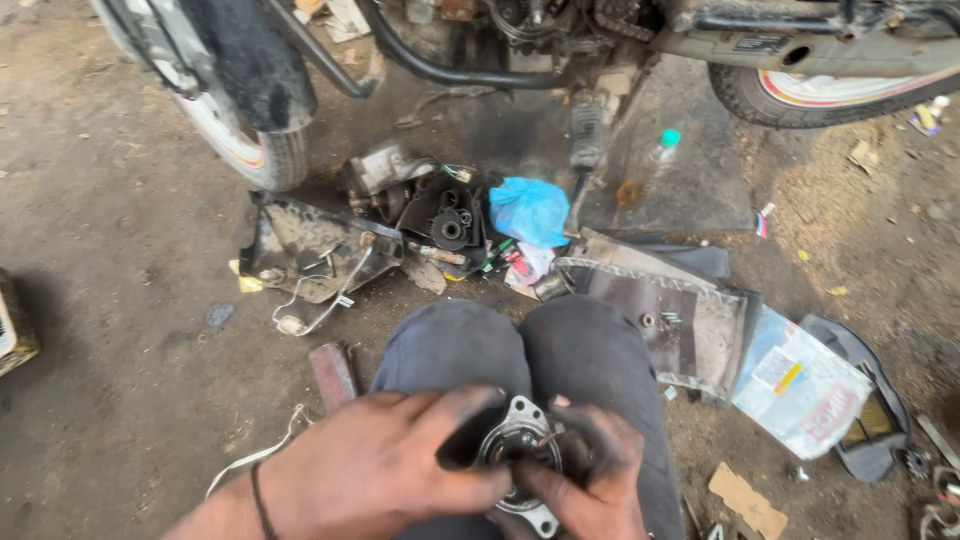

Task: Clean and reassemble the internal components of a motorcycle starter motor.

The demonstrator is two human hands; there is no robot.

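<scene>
A bare dirt floor (120, 250), dark and oil-stained, fills the whole view; no walls show, only the ground and what lies on it. Across the top stands a motorcycle (480, 50), its front wheel (235, 130) at upper left and rear wheel (830, 90) at upper right, the engine area open between them. Beneath it a dark metal sheet (690, 170) lies flat, with a clear plastic bottle (655, 160) on it. To the left of centre lies a grimy side cover (310, 245), just beside an engine casing (440, 220) with gears showing, and a blue plastic bag (530, 210) next to that. At right lie a dirty panel (670, 315) and a clear packet (800, 385). The person's knees (520, 345), in dark trousers, are bent in the middle foreground. Over them the left hand (385, 465) and the right hand (590, 470), both black with grease, have their fingers curled tight around a round metal part (520, 450) with a flanged silver rim, held between the two hands above the knees
</scene>
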